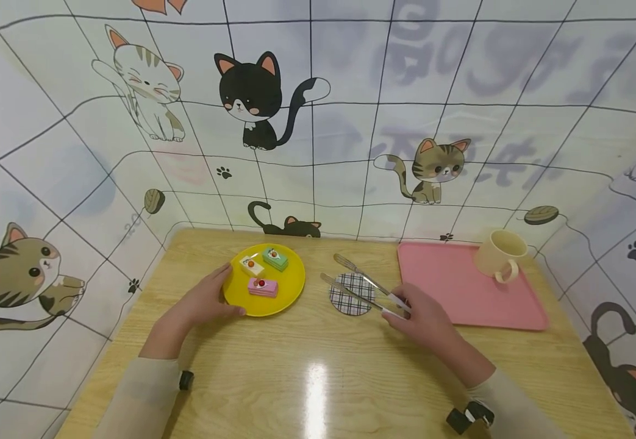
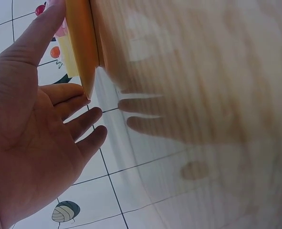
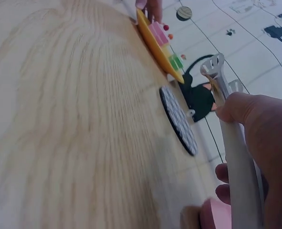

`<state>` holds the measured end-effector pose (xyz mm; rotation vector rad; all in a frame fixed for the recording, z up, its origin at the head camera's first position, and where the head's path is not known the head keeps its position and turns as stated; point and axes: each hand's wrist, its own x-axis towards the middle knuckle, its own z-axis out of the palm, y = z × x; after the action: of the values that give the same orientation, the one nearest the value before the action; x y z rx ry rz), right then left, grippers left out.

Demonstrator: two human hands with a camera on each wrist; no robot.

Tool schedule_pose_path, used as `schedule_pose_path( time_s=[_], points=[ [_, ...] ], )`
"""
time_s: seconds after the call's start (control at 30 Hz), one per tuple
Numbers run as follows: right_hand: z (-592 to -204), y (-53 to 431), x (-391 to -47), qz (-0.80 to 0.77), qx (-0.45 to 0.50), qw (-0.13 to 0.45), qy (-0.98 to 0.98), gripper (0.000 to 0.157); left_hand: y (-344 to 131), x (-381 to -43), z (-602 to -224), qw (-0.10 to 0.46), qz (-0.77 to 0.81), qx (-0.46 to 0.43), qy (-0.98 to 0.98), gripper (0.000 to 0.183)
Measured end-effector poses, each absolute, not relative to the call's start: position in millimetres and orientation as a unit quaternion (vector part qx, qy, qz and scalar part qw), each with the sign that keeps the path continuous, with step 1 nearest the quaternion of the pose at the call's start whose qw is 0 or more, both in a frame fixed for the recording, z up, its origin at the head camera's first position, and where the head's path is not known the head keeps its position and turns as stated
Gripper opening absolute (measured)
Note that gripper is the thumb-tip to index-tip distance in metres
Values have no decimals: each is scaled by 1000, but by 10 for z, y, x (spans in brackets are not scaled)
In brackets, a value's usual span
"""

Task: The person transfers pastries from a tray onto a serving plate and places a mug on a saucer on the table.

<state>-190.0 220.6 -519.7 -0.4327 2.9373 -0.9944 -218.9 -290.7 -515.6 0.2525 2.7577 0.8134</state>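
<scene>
My left hand (image 1: 208, 299) rests at the left side of a yellow plate (image 1: 290, 292), thumb and fingertips spread along its rim. In the left wrist view, the fingers of this hand (image 2: 40, 119) are loosely extended beside the plate's edge (image 2: 81, 38). On the plate sit a white cake piece (image 1: 252, 266), a green one (image 1: 276, 260) and a pink one (image 1: 263, 288), all with small toppings. My right hand (image 1: 424, 317) grips metal tongs (image 1: 369, 280) with pale handles. The tongs' arms are apart, above a round checked coaster (image 1: 345, 305); their tips point toward the plate.
A pink tray (image 1: 444, 286) lies at the right of the wooden table (image 1: 274, 378), with a cream mug (image 1: 499, 253) at its far right corner. A wall covering with cartoon cats (image 1: 252, 91) stands behind the table and along both sides.
</scene>
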Motion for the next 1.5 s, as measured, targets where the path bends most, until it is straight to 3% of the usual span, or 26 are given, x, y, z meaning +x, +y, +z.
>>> schedule_pose_path(
  time_s=[0.17, 0.43, 1.2, 1.5],
  points=[
    [-5255, 2486, -1784, -359, -112, -10, 927, 31, -2914, -2173, -5160, 124, 283, 89, 947, 118],
    [-5310, 2855, -1568, -356, -71, -27, 931, 31, -2928, -2171, -5172, 125, 281, 90, 947, 119],
    [-5310, 3559, -1258, -278, 66, 33, 958, 69, -2914, -2170, -5167, 122, 280, 95, 948, 118],
    [-5306, 3686, -1229, -261, 113, 55, 957, 68, -2919, -2183, -5183, 127, 274, 89, 949, 120]
  ],
)
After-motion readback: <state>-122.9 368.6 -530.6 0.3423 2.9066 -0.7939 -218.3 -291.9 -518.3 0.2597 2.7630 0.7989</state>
